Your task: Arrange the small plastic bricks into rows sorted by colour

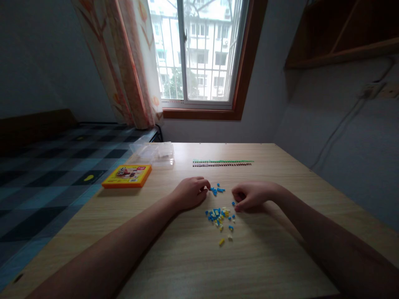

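Observation:
My left hand [191, 193] rests on the table with its fingers curled, the fingertips at the edge of a small group of blue toy bricks [220, 190]. Whatever its fingers may hold is hidden. Across from it, my right hand [257, 194] is bent inward with its fingers closed. A single blue brick [233, 203] lies right by its fingertips, and I cannot make out anything inside the grip. Nearer to me, between my forearms, lies a loose pile of blue, yellow and cream bricks [217, 214]. A yellow brick [221, 241] lies apart at the near side.
Long rows of small green pieces [230, 161] and dark pieces [224, 165] run across the far part of the wooden table [174, 257]. An orange-yellow box [127, 176] and clear plastic packaging [156, 153] lie at the left. A bed [62, 162] stands beyond the left edge.

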`<state>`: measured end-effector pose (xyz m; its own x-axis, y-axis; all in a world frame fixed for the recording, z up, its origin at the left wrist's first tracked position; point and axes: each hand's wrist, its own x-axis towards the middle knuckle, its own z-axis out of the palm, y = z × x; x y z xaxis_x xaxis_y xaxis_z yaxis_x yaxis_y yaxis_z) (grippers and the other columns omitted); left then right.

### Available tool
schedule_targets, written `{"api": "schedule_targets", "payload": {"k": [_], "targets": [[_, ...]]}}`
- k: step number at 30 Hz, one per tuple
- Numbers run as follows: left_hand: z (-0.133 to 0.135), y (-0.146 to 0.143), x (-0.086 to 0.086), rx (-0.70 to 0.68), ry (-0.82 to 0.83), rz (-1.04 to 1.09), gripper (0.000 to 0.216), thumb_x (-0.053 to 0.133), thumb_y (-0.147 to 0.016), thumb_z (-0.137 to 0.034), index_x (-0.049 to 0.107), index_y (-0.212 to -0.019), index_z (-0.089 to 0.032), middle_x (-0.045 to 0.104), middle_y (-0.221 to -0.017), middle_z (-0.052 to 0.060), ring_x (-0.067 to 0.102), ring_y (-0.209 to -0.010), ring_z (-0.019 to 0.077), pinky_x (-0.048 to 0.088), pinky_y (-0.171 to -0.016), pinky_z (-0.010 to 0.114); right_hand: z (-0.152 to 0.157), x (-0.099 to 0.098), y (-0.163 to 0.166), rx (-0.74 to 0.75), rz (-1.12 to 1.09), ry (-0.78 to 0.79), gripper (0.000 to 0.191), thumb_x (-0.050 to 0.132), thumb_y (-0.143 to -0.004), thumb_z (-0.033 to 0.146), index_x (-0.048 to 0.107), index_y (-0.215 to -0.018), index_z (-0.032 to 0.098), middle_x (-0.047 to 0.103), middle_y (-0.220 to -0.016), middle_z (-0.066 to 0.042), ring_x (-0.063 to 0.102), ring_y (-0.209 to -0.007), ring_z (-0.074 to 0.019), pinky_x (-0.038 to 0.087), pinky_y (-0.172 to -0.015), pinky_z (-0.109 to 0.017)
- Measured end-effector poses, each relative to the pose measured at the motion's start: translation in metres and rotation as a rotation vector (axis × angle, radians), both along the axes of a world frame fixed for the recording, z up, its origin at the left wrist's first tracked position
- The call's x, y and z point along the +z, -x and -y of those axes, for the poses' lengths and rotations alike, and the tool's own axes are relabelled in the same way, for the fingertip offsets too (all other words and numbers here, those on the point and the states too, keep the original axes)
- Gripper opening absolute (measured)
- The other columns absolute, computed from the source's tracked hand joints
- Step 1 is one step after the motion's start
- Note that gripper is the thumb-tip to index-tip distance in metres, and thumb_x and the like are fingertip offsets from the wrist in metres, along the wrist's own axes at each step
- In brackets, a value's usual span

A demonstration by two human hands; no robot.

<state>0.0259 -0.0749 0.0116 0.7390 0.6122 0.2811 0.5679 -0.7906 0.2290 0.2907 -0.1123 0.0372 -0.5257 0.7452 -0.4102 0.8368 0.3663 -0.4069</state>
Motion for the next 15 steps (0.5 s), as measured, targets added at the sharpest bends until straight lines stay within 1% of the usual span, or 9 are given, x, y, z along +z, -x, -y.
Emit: {"api": "schedule_targets", "payload": {"k": [5, 9, 12, 14, 15], "targets": [[0.0, 0.0, -0.001, 0.002, -0.017, -0.002, 0.02, 0.053, -0.083, -0.022, 0.068, -0.095, -0.023, 0.068, -0.088, 0.001, 0.06, -0.072, 0.0133, 0.043, -0.065, 0.023, 0.001, 0.0, 0.001, 0.018, 0.005, -0.037, 0.041, 0.063, -0.078, 0.057, 0.055, -0.073, 0.017, 0.055, -0.068, 0.002, 0.043, -0.06, -0.0099, 0.027, -0.051, -0.023], [0.0, 0.001, -0.002, 0.004, -0.018, 0.001, 0.02, 0.053, -0.083, -0.023, 0.069, -0.095, -0.023, 0.068, -0.088, 0.001, 0.06, -0.071, 0.0134, 0.043, -0.065, 0.023, 0.0, 0.0, -0.003, 0.021, -0.007, -0.02, 0.032, 0.066, -0.077, 0.047, 0.057, -0.075, 0.017, 0.055, -0.069, 0.002, 0.043, -0.06, -0.0096, 0.027, -0.051, -0.023], [0.0, 0.001, -0.002, 0.005, -0.018, -0.002, 0.02, 0.052, -0.084, -0.024, 0.069, -0.095, -0.023, 0.068, -0.088, 0.001, 0.06, -0.072, 0.0136, 0.043, -0.066, 0.024, -0.001, -0.004, -0.004, 0.003, -0.014, -0.03, 0.025, 0.062, -0.08, 0.041, 0.059, -0.077, 0.017, 0.057, -0.069, 0.002, 0.044, -0.06, -0.0098, 0.026, -0.051, -0.023], [0.0, 0.001, -0.001, 0.007, -0.017, -0.002, 0.02, 0.052, -0.084, -0.024, 0.069, -0.094, -0.023, 0.068, -0.088, 0.001, 0.06, -0.071, 0.0135, 0.043, -0.065, 0.024, -0.002, -0.008, 0.0, -0.024, -0.007, -0.093, 0.026, 0.059, -0.082, 0.042, 0.06, -0.076, 0.017, 0.057, -0.067, 0.001, 0.044, -0.06, -0.0105, 0.025, -0.051, -0.024], [0.0, 0.001, -0.001, 0.007, -0.017, -0.001, 0.02, 0.052, -0.084, -0.024, 0.069, -0.094, -0.023, 0.068, -0.088, 0.001, 0.06, -0.071, 0.0135, 0.043, -0.065, 0.024, -0.003, -0.011, 0.003, -0.045, -0.003, -0.153, 0.029, 0.057, -0.084, 0.043, 0.061, -0.074, 0.017, 0.058, -0.066, 0.0, 0.044, -0.059, -0.0109, 0.025, -0.052, -0.025]]}}
